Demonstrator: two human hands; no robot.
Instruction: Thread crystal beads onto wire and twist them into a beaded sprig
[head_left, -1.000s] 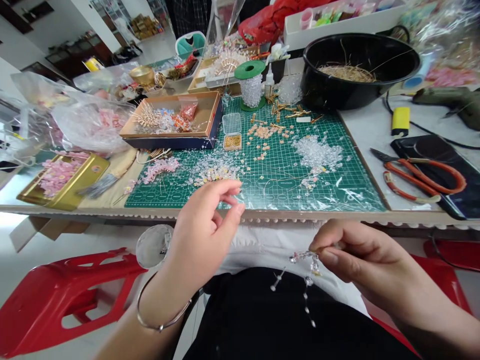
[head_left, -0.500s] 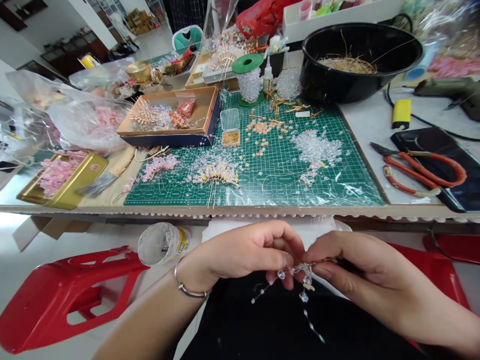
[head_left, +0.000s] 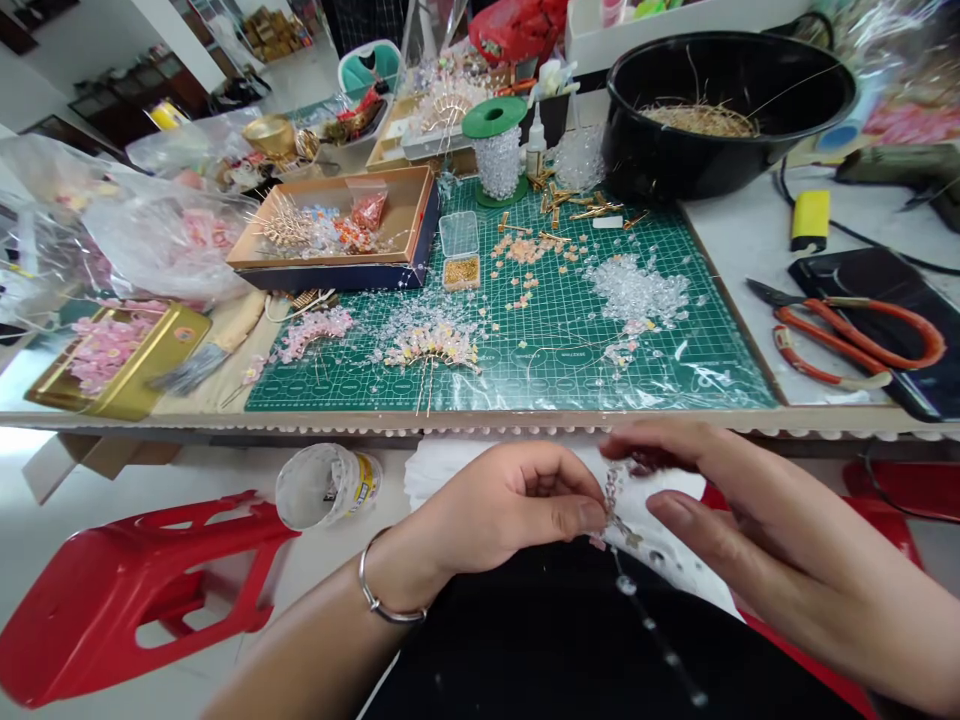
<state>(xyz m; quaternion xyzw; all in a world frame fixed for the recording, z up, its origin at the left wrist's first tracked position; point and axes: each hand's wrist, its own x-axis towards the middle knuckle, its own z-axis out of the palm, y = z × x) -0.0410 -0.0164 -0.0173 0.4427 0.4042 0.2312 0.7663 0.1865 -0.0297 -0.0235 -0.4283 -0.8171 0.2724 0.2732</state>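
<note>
My left hand (head_left: 517, 500) pinches a beaded wire ornament (head_left: 612, 495) between thumb and fingers, in front of the table edge. Clear beads and small flower-like pieces cluster on it. From it a thin beaded strand (head_left: 649, 622) hangs down to the right over the black clothing, slightly blurred. To the right, my right hand (head_left: 757, 540) is spread with thumb and fingers apart; its fingertips are close to the ornament's upper end and partly smeared. Whether they touch it I cannot tell. Behind, a beaded hair comb (head_left: 433, 348) lies on the green cutting mat (head_left: 540, 385).
Clear beads (head_left: 641, 290) are heaped on the mat, near a small box of gold beads (head_left: 461, 270) and a bead spool (head_left: 498, 160). Pliers (head_left: 862, 335) rest on a phone at right. A black basin (head_left: 675, 170) stands behind. A red stool (head_left: 112, 580) is at left.
My right hand has let go of the ornament's right side and opened, moving up and right. The ornament has turned more upright in my left hand, and its strand swings out to the right.
</note>
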